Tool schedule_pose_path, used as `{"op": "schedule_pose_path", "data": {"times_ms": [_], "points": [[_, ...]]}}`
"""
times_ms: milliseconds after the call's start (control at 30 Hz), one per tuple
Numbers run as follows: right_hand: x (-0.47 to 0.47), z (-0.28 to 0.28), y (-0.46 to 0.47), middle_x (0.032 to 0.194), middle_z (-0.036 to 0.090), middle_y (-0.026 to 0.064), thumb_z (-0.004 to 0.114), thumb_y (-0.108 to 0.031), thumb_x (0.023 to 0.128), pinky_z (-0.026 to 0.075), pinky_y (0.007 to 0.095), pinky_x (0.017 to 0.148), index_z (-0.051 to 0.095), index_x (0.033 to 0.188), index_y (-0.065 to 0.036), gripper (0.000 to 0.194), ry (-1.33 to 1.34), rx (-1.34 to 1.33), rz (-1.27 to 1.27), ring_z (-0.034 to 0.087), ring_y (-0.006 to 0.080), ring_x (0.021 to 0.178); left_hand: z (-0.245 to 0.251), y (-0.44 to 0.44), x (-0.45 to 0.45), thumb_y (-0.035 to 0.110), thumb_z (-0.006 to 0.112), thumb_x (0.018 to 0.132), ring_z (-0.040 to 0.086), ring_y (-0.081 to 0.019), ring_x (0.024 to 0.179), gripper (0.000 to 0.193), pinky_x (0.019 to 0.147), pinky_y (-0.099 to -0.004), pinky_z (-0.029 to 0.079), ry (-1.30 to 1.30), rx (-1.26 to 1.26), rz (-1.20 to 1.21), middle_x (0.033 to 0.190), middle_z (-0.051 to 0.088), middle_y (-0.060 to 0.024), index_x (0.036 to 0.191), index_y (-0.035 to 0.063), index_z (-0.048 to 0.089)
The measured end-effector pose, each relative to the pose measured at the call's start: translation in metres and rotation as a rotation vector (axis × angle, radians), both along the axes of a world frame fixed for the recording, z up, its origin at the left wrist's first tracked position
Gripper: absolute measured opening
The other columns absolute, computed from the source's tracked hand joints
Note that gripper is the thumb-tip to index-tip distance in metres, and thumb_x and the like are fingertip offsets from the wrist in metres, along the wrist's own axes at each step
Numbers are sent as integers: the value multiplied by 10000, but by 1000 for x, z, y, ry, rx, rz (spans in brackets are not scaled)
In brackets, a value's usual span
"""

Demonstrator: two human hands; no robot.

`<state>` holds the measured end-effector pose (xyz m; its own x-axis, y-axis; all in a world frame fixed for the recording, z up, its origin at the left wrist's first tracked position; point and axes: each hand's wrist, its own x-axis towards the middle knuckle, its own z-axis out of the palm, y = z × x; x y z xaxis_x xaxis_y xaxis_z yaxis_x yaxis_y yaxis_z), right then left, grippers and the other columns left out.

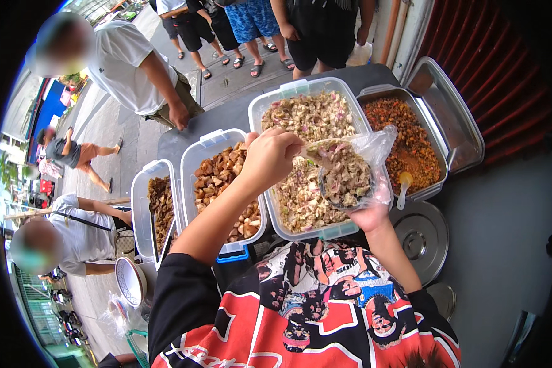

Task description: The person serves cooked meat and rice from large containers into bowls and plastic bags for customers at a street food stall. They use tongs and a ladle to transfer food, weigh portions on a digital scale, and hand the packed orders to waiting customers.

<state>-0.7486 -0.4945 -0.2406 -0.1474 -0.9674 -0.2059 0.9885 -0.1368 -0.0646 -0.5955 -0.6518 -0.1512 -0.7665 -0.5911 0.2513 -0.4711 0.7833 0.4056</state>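
Note:
A clear plastic bag (378, 143) filled with chopped meat mixed with reddish onion pieces (347, 177) is held over a large plastic tub (276, 222) of the same mixture. My right hand (373, 212) supports the bag from below and behind, its fingers partly hidden by it. At the bag's left edge, the fingers of my left hand (273, 152) are pinched together on what looks like its mouth. A dark curved edge shows around the food; whether a scoop is inside cannot be told.
Left stand tubs of browned meat chunks (250, 228) and darker minced food (160, 193). Right is a steel tray (434, 189) of reddish minced food with a plastic spoon (403, 186). A round metal lid (416, 246) lies nearby. People stand across the table (184, 140).

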Motion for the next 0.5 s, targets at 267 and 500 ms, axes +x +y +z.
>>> {"op": "schedule_pose_path", "data": {"times_ms": [267, 500], "points": [[8, 2, -14, 1256, 512, 122, 334, -460, 894, 379, 507, 978, 473, 1275, -92, 547, 5, 87, 64, 497, 310, 1142, -14, 18, 16, 117, 638, 788, 588, -189, 811, 78, 779, -382, 312, -71, 193, -29, 811, 648, -17, 850, 125, 686], [7, -6, -21, 1282, 485, 149, 354, -438, 885, 370, 485, 991, 451, 1287, -55, 563, 31, -10, 130, 475, 318, 1163, 1, 21, 26, 49, 603, 728, 564, -170, 802, 128, 751, -353, 291, 88, -238, 4, 752, 599, -12, 784, 141, 673]]}}
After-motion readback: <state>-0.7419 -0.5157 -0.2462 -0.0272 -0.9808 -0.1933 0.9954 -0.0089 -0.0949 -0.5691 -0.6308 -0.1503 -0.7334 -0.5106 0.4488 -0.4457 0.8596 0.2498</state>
